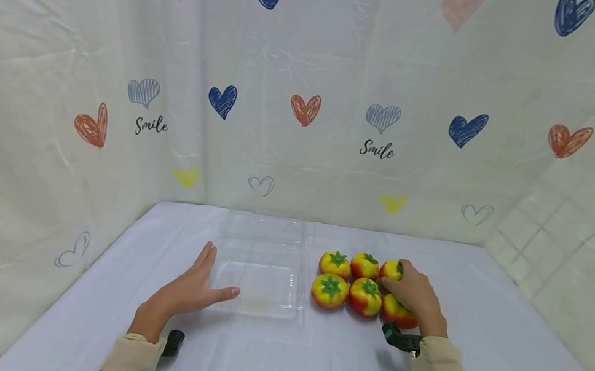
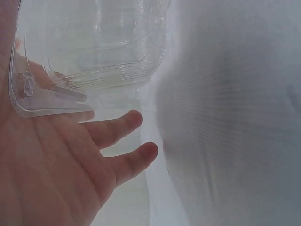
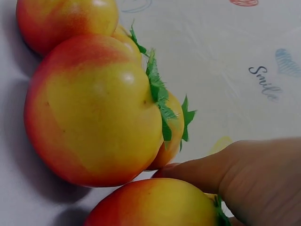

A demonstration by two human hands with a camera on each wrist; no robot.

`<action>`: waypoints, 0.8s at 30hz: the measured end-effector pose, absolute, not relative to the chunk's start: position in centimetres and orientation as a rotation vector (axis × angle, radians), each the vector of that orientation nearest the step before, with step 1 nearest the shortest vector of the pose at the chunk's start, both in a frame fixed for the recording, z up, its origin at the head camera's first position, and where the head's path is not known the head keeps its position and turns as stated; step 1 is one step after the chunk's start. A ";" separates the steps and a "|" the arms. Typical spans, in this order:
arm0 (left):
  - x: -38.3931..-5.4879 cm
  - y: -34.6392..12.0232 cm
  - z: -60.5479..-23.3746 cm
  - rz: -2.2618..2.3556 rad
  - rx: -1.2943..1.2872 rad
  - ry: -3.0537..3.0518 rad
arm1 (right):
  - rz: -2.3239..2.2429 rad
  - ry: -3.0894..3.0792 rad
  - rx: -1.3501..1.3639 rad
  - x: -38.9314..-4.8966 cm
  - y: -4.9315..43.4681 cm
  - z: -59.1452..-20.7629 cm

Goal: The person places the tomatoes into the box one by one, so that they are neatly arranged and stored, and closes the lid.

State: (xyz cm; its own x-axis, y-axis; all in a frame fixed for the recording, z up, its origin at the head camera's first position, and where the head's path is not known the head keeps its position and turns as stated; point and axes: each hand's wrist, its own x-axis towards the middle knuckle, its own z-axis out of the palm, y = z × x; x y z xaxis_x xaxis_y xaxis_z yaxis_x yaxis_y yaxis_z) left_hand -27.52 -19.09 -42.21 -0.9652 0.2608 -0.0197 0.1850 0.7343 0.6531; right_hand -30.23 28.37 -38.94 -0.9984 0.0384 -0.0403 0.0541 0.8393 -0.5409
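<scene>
In the head view, my right hand [image 1: 415, 291] reaches over the front-right yellow-and-red tomato. Its thumb and fingers hold the back-right tomato [image 1: 390, 270], partly covering it. The right wrist view shows my thumb [image 3: 202, 176] passing just beyond the near tomato [image 3: 155, 205], beside a larger-looking one [image 3: 94, 113]. Spread open at the left side of a clear plastic container [image 1: 253, 316], my left hand [image 1: 186, 292] has its thumb over the container's front left part. The container's clear rim [image 2: 44, 112] overlaps the palm in the left wrist view.
Several tomatoes stand in two rows right of the container, including a front-left one [image 1: 330, 291] and a front-middle one [image 1: 365, 298]. The container's clear lid [image 1: 264, 229] stands open at the back. A white cloth [image 1: 264, 367] covers the table, with a heart-print curtain [image 1: 310, 168] behind.
</scene>
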 end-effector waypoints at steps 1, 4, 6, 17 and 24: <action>-27.5 -19.1 -42.2 1.047 0.366 2.821 | -0.884 2.986 0.081 -30.3 28.4 -39.0; -27.6 -19.2 -42.2 1.046 0.369 2.822 | -0.896 2.989 0.080 -30.5 28.3 -39.1; -27.6 -19.3 -42.3 1.044 0.371 2.824 | -0.911 2.993 0.071 -30.6 28.4 -39.2; -27.4 -19.4 -42.3 1.061 0.361 2.813 | -1.050 3.017 0.027 -31.0 29.0 -39.2; -27.4 -19.2 -42.4 1.087 0.366 2.811 | -1.181 2.980 0.014 -30.4 29.0 -38.4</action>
State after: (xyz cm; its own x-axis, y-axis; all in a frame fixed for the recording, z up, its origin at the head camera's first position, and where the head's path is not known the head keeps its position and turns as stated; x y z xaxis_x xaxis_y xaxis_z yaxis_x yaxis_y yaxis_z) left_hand -27.42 -19.23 -42.43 -0.9654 0.2605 -0.0116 0.1850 0.7155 0.6737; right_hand -30.43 29.01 -38.40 -0.9979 0.0314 0.0562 -0.0156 0.7289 -0.6844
